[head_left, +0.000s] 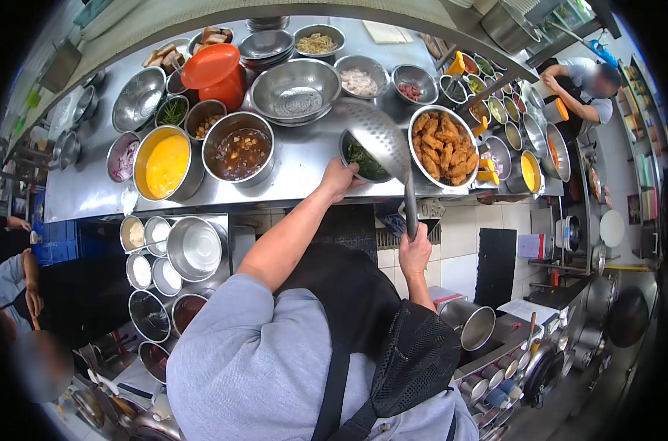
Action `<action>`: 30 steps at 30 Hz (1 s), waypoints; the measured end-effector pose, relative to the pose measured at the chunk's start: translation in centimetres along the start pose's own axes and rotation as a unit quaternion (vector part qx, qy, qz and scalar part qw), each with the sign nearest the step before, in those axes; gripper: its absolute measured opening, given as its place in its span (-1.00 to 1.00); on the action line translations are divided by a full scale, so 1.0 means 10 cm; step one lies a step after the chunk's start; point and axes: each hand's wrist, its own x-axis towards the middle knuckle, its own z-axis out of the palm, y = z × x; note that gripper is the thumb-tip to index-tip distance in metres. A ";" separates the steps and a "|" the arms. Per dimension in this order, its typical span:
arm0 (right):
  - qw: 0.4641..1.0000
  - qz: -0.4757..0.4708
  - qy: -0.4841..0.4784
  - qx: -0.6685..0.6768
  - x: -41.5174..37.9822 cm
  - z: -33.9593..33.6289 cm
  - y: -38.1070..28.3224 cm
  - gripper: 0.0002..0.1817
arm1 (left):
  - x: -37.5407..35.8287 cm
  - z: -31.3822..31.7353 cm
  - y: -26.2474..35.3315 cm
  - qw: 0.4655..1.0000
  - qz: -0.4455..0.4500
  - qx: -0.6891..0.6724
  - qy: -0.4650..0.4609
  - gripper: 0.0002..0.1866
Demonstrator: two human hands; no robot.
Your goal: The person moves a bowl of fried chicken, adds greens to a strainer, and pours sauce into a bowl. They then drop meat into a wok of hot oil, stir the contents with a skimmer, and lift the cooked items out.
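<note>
The left hand [339, 178] reaches up to the near edge of the steel table [304, 165] and its fingers are curled over the rim of a small bowl of dark greens [363, 162], so it grips this bowl. The right hand [415, 253] is closed tight around the lower end of the handle of a perforated ladle [378, 132].

The ladle is the long thing here. Its long axis runs almost vertical in the view: the dark handle starts in the right hand below the table edge, goes up past the edge, and the wide round head with the many holes lies above the bowl of greens and partly covers it. The head points up and a little to the left, away from the person.

Just to the right of the ladle head stands a bowl of fried pieces [444, 147]. To the left on the table are a pot of brown sauce [238, 153], a pot of yellow liquid [166, 165] and an orange lidded jug [215, 72]. Behind the ladle head sits a large empty colander [295, 92]. Another person [587, 88] works at the far right, well apart from these hands.
</note>
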 end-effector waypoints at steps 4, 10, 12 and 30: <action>0.993 0.016 0.028 0.111 0.02 -0.06 -0.14 -0.79 | 0.02 0.03 -0.06 1.000 0.001 -0.026 -0.002 -0.71; 0.990 0.048 0.033 0.127 0.05 -0.14 -0.24 -0.79 | -0.02 0.10 0.01 1.000 0.005 -0.018 -0.004 -0.72; 0.989 0.022 0.064 0.130 0.00 -0.03 -0.18 -0.78 | -0.10 0.13 0.08 1.000 0.006 -0.011 -0.005 -0.71; 0.943 0.151 -0.008 0.296 -0.21 -0.05 -0.02 -0.78 | -0.16 0.68 0.85 0.632 0.564 0.503 0.170 -0.77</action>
